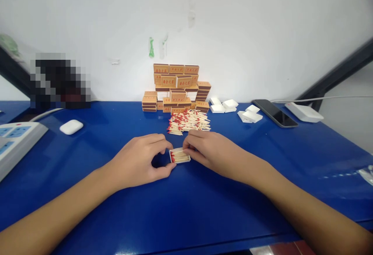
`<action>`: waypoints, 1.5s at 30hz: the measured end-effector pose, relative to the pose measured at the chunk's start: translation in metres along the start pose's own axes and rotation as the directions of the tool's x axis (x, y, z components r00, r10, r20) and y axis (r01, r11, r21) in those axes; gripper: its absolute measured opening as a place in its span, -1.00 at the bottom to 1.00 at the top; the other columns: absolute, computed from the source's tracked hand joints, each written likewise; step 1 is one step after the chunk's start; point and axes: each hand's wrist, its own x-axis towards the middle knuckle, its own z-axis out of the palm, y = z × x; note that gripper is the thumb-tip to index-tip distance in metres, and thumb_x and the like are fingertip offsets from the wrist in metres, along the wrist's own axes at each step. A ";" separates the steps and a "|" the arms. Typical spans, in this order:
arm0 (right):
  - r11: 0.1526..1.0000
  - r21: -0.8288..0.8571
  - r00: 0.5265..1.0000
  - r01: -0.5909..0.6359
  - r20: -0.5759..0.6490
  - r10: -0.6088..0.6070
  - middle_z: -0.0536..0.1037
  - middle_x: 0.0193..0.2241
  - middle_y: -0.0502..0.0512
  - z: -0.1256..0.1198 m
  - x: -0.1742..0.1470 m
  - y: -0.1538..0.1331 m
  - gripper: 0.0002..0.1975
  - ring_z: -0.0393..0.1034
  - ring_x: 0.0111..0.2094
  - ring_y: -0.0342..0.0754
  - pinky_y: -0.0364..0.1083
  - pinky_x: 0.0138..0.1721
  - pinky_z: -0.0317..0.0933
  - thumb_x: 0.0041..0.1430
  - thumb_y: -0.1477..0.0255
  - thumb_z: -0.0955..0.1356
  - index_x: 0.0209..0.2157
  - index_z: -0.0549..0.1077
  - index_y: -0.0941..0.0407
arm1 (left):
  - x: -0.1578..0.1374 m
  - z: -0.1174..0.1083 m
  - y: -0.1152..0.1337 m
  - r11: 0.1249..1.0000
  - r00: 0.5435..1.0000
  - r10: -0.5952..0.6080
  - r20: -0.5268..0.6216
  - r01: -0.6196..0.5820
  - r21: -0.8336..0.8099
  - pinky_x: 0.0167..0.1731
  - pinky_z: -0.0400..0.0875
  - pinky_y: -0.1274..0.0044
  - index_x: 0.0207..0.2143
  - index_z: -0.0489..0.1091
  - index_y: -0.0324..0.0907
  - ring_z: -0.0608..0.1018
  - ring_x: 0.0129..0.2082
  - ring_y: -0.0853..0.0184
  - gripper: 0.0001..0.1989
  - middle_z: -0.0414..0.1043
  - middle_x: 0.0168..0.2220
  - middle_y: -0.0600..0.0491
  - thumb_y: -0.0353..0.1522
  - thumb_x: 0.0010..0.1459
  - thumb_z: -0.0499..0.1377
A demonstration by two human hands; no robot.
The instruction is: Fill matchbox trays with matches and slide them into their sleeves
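A small white matchbox tray lies on the blue table in front of me, filled with red-headed matches whose heads point left. My left hand holds the tray's left end, index finger on the far edge and thumb on the near edge. At the tray's right end, the fingers of my right hand are pinched together on the match ends; the fingertips partly hide what is between them. Just behind the tray is a loose heap of matches, heads mostly to the left.
Orange matchboxes are stacked against the wall behind the heap. White empty trays lie right of them, then a phone and a white box. On the left are a white earphone case and a power strip.
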 end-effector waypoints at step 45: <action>0.999 0.043 0.998 0.031 -0.050 -0.029 0.47 -0.18 0.11 0.001 -0.003 0.003 -0.88 0.40 -0.30 -0.08 -0.09 -0.28 0.22 0.42 0.50 0.32 -0.16 0.51 0.13 | 0.001 0.000 -0.002 1.000 1.000 -0.008 0.017 0.008 0.030 -0.32 0.39 0.49 -0.16 0.51 -0.14 0.52 -0.30 0.29 -0.80 0.48 -0.30 0.06 -0.24 0.23 0.27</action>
